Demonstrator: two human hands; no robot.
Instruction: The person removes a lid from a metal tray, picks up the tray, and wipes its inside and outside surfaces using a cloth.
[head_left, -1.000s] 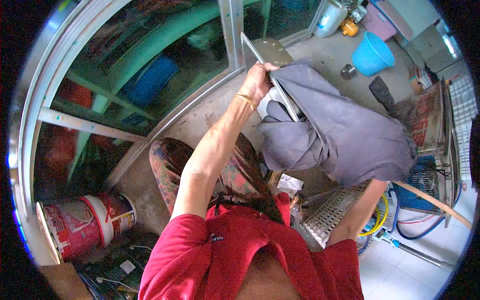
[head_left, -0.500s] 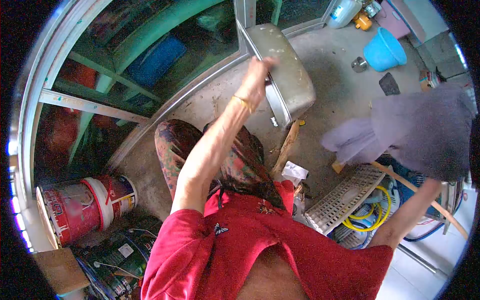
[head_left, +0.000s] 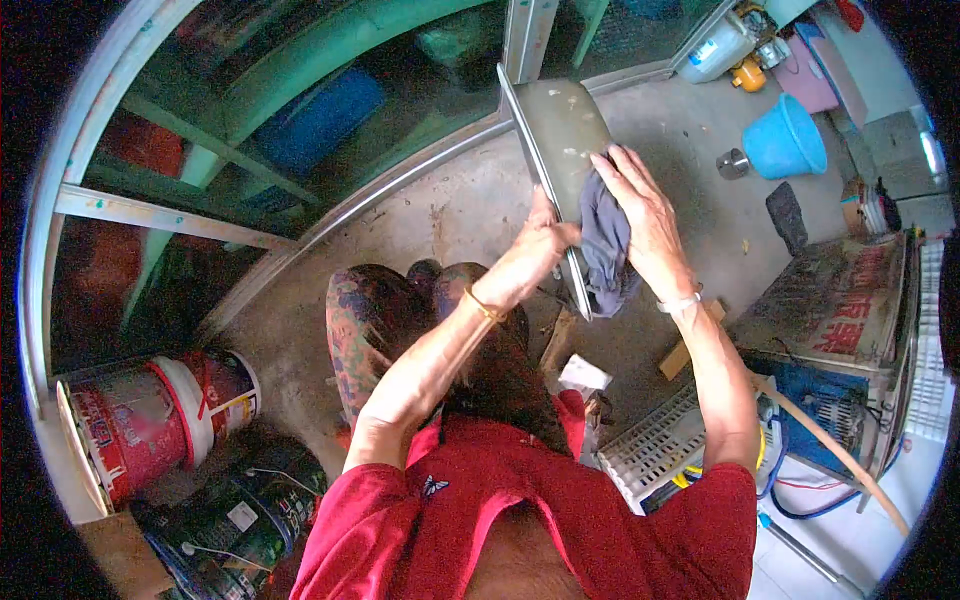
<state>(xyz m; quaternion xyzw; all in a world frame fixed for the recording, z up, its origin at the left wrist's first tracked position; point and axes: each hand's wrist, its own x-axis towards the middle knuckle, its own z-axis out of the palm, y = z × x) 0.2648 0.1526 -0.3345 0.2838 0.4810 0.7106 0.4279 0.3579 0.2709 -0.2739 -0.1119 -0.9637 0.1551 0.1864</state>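
Note:
A dull metal sink basin (head_left: 560,125) stands tipped on its side on the concrete floor in front of my knees, its rim towards the left. My left hand (head_left: 543,240) is closed round the near part of that rim. Against the basin's outer side, at its near end, my right hand (head_left: 645,215) presses a dark grey cloth (head_left: 605,245). The fingers of this hand lie fairly straight over the cloth and reach onto the metal. Part of the cloth hangs down past the rim's near corner.
A glazed metal frame (head_left: 180,217) runs along the left. Red paint buckets (head_left: 135,420) lie beside my left leg. At the right are a plastic crate (head_left: 650,445), a wooden stick (head_left: 835,450) and a blue bucket (head_left: 785,138). A small metal cup (head_left: 733,163) sits by the bucket.
My right hand has brought the cloth from the far right over to the basin and laid it against its side. My left hand has shifted down the rim towards me.

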